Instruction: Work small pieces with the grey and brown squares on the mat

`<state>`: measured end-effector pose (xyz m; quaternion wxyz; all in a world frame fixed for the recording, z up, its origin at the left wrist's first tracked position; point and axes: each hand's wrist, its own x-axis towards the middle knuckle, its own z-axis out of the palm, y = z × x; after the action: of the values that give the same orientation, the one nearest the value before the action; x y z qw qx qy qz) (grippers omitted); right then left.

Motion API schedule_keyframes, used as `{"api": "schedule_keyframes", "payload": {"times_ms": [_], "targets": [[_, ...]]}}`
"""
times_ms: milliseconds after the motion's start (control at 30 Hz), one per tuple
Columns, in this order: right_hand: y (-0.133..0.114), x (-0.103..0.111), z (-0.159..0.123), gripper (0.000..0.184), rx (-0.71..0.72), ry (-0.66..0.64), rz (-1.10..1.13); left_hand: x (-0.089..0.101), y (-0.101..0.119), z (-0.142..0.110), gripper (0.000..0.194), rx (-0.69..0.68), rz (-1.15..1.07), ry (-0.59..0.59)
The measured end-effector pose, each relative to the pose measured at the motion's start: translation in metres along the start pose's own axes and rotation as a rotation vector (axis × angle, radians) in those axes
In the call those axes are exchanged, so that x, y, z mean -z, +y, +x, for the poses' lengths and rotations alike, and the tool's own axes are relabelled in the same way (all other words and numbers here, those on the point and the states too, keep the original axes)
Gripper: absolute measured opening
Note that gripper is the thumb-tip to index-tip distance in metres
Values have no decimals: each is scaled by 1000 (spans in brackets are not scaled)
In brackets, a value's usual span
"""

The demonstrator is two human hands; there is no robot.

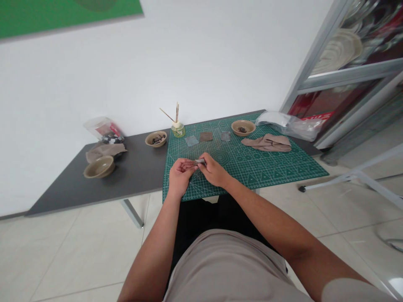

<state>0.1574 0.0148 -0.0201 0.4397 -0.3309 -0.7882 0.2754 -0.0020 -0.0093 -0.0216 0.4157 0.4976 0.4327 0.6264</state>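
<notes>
My left hand (180, 174) and my right hand (214, 170) meet over the near-left part of a green cutting mat (233, 161). Between the thumb and fingers of my right hand is a small grey flat piece (200, 161), its edge pale. My left fingers are curled and pressed together against that piece; anything inside them is too small to make out. Just beyond my hands lie three small squares in a row: a light grey-blue one (192, 140), a brown one (206, 136) and a grey one (225, 136).
Small bowls with dark pebble-like pieces stand at the mat's left (155, 139) and back right (243, 128). A brown cloth (267, 143) and plastic bag (289, 124) lie right. Another bowl (99, 167) sits left. A reed diffuser (178, 129) stands near the wall.
</notes>
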Motion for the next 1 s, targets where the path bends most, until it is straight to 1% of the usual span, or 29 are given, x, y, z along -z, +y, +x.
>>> {"api": "schedule_keyframes", "payload": {"times_ms": [100,200,267,333,400,567,767,1000], "targets": [[-1,2,1,4,42,33,-15,-1,1,0,31,-8,-7,13],[-3,4,2,11,62,97,-25,-1,1,-1,30,-22,10,39],[-5,6,2,14,42,117,-16,-1,0,0,30,-26,21,47],[-6,7,2,15,22,111,-9,-1,-1,0,31,-29,23,47],[-5,7,1,15,-2,105,-17,-1,-1,0,31,-33,25,48],[0,6,2,12,-79,154,-33,-1,1,-1,29,-24,37,46],[1,10,4,12,-82,77,43,-1,2,-2,27,-25,28,12],[3,11,6,13,-102,20,42,1,1,-2,28,-13,40,13]]}}
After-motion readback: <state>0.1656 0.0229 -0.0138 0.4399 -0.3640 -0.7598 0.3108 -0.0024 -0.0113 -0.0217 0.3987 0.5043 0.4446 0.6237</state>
